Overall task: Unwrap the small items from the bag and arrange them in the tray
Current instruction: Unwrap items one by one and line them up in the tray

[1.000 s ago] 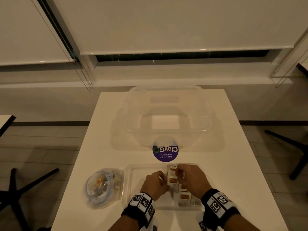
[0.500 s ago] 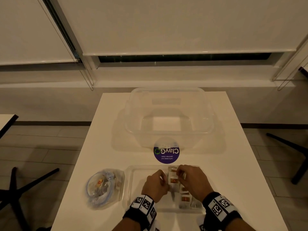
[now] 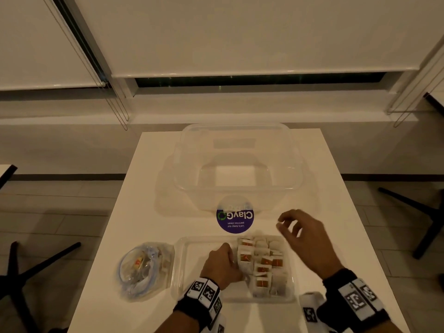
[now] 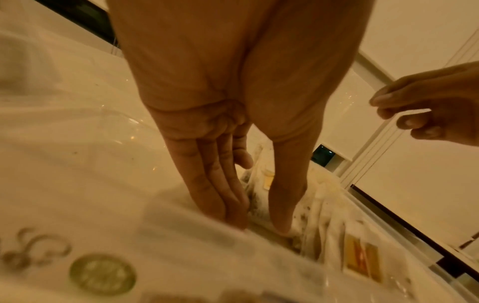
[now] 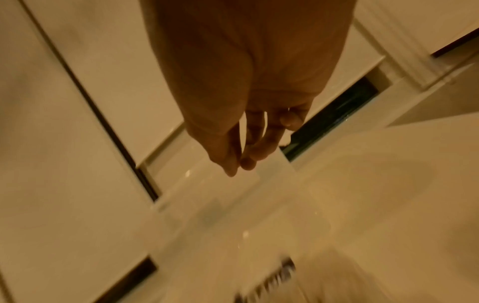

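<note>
A shallow clear tray (image 3: 185, 272) lies at the table's near edge, with several white tea bags (image 3: 264, 263) with orange tags standing in rows in its right half. My left hand (image 3: 230, 258) is inside the tray at the left end of the rows. In the left wrist view its straight fingers (image 4: 225, 196) and thumb stand on either side of one tea bag (image 4: 255, 207), pinching it. My right hand (image 3: 286, 224) hovers above the tray's far right corner, fingers loosely curled and holding nothing (image 5: 241, 164). The crumpled clear bag (image 3: 144, 267) lies left of the tray.
A large clear plastic tub (image 3: 235, 159) stands at the back of the white table (image 3: 336, 236). A round purple sticker (image 3: 235, 218) lies between tub and tray. Dark chair legs (image 3: 427, 212) stand on the floor at both sides.
My right hand has let go of the tea bag and lifted up and to the right, out of the tray. My left hand stays at the same tea bag.
</note>
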Motion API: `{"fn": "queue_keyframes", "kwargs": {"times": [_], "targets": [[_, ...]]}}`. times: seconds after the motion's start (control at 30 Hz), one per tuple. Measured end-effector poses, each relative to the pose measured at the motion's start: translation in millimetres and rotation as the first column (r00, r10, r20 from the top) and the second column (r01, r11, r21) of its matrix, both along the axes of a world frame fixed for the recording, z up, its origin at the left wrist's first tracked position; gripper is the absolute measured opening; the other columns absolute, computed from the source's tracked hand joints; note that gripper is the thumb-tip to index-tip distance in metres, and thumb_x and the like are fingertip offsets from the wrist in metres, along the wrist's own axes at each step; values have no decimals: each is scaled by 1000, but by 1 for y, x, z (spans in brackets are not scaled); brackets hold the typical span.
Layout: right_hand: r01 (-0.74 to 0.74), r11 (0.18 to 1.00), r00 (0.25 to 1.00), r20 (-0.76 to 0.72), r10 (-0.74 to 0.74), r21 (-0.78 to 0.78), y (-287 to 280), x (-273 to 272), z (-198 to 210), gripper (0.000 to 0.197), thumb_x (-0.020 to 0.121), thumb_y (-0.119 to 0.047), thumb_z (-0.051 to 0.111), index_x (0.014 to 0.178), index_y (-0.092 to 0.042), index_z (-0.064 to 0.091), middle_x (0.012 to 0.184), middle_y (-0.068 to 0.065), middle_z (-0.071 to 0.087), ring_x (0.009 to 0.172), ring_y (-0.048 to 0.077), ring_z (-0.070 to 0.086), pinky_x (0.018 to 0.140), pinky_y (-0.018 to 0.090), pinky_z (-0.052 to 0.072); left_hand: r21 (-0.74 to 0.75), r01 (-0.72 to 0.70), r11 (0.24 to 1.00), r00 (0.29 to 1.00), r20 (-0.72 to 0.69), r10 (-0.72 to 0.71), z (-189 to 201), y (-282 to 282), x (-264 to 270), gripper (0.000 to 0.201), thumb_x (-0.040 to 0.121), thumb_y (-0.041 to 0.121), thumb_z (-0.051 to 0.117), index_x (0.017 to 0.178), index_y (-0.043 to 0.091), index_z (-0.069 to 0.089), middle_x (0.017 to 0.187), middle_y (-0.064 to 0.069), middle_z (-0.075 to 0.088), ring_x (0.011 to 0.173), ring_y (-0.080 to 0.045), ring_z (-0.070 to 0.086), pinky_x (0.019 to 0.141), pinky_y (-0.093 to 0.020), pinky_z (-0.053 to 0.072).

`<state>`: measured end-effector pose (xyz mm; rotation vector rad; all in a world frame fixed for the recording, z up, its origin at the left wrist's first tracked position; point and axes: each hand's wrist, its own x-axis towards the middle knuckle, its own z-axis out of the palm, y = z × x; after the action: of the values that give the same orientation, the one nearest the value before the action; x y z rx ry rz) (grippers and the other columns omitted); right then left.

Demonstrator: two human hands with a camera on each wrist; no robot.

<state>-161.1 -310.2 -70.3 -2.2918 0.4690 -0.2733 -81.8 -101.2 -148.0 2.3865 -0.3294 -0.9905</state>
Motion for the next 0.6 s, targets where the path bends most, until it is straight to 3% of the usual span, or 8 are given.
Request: {"fn": "queue_keyframes", "kwargs": {"times": [0.07,0.17,0.27,0.37,0.43,0.5,0.6], "targets": [[77,997,994,74,-79,28,-11,-7,17,15,85,-14,73,88,-26,64,81,-13,65,68,13,59,61,15,46,24,29,999,999,18,-30,13,0,-1,44,64,26,86,85,22,48,89,-1,71,83,-21,67,76,-36,58],[73,996,993,85,-78,56,-11,-17,30,16,85,-11,73,89,-25,65,82,-12,66,74,11,60,62,11,46,-14,17,1000,990,140,-15,42,15,2,33,75,30,81,86,26,51,85,6,69,77,-13,67,71,-29,56],[24,996,998,63,-30,89,8,-22,29,19,84,-11,74,89,-27,65,80,-14,66,71,11,61,62,12,47,-129,-59,990,964,250,90,81,56,13,19,83,32,75,82,28,57,77,10,70,66,-3,65,62,-20,50],[-34,991,999,19,32,131,46,-16,17,21,86,-13,72,87,-32,63,79,-15,65,72,10,61,63,15,49,-176,-184,967,909,343,235,108,117,32,10,89,24,68,82,28,63,75,11,72,66,-1,66,62,-16,50],[-111,982,994,7,111,155,81,-5,7,23,86,-15,72,86,-35,61,80,-15,64,74,10,60,62,15,49,-124,-251,960,877,391,280,107,159,46,18,92,17,65,82,31,64,76,10,72,69,-2,67,65,-21,54],[-244,955,968,-11,250,170,120,8,0,20,87,-20,70,90,-36,60,88,-17,61,74,11,60,64,18,49,-13,-263,965,890,383,248,91,188,55,23,92,11,64,82,32,65,81,8,74,76,-9,70,73,-30,58],[-494,855,847,-134,515,162,178,29,-9,21,90,-31,64,109,-39,57,106,-20,51,79,7,61,76,21,50,235,-61,970,950,312,-16,53,197,54,15,93,27,58,100,30,71,100,1,76,96,-21,70,86,-33,55]]}}
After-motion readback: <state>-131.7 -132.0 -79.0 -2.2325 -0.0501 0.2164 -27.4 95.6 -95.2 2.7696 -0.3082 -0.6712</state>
